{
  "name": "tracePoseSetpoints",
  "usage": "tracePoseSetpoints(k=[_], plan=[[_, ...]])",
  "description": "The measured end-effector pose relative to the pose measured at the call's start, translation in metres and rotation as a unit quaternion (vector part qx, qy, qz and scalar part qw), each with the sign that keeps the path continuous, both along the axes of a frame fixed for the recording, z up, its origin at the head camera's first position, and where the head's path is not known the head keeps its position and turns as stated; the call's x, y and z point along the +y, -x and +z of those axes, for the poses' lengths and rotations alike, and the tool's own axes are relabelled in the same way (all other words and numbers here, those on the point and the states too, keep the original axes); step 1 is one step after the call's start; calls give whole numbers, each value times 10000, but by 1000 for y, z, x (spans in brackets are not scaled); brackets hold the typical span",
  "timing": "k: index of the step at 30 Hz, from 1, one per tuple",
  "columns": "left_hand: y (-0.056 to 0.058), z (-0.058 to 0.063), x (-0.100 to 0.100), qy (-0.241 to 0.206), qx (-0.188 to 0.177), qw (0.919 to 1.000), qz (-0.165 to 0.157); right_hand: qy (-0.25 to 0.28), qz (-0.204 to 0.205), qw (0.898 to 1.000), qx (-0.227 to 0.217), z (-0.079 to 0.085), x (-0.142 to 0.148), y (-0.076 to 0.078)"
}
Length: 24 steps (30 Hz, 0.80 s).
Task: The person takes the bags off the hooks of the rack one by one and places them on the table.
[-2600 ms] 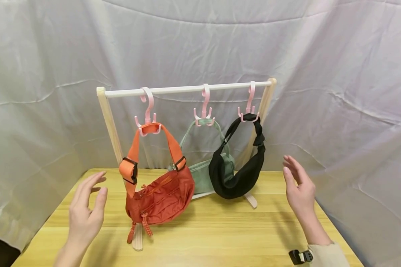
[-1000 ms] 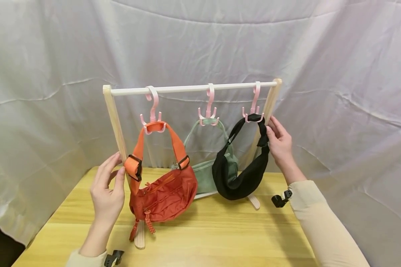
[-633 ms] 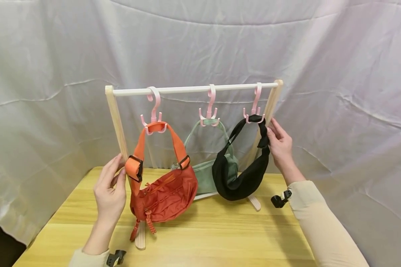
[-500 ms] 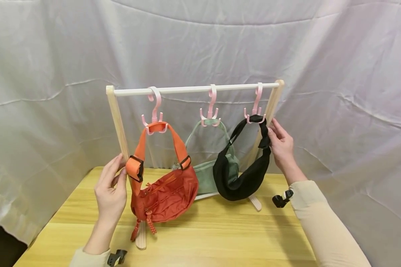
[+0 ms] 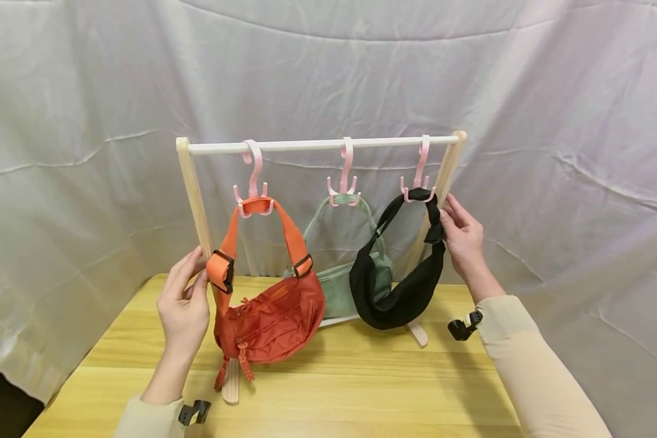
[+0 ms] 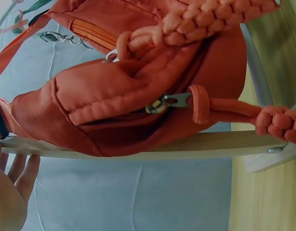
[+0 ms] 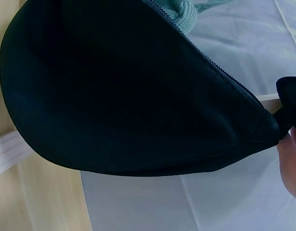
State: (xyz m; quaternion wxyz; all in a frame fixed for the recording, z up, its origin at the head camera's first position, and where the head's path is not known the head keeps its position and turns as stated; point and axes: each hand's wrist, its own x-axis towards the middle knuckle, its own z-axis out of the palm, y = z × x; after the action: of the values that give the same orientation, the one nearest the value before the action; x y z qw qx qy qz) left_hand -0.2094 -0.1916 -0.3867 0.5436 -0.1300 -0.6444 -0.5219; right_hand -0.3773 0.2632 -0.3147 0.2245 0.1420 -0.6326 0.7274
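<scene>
A wooden garment rack with a white crossbar stands on the table. My left hand holds its left post between thumb and fingers, beside the red bag's orange strap. On the other side, my right hand holds the right post, partly hidden behind the black bag's strap. Pink hooks carry a red bag, a green bag and a black bag. The left wrist view shows my left fingers against the post; in the right wrist view the black bag covers most of the rack.
The rack's feet rest on a yellow wood-grain table. Grey cloth hangs behind and at both sides. Braided zipper pulls dangle from the red bag near the left wrist.
Both hands, earlier apart from the rack, have moved inward and taken hold of its two posts. Over the last half second the rack, bags and hands have barely shifted.
</scene>
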Motion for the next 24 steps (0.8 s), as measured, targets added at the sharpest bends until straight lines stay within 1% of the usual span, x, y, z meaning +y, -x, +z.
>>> tracePoseSetpoints(k=[5, 9, 13, 16, 19, 24], plan=[[7, 1, -1, -210, -167, 9996, -46, 108, 136, 9998, 13, -1, 3, -2], [14, 3, -1, -517, -325, 9979, -214, 127, 94, 9999, 29, -2, 5, -3], [21, 7, -1, -940, -574, 9928, -470, 126, -20, 9999, 23, -3, 6, -4], [28, 9, -1, -1235, -665, 9879, -664, 89, -107, 9999, 20, -3, 8, -6], [36, 10, -2, -1367, -670, 9854, -764, 51, -149, 9999, 40, -3, 10, -8], [49, 10, -4, -1428, -633, 9840, -859, -26, -187, 9997, 128, -5, 13, -9]])
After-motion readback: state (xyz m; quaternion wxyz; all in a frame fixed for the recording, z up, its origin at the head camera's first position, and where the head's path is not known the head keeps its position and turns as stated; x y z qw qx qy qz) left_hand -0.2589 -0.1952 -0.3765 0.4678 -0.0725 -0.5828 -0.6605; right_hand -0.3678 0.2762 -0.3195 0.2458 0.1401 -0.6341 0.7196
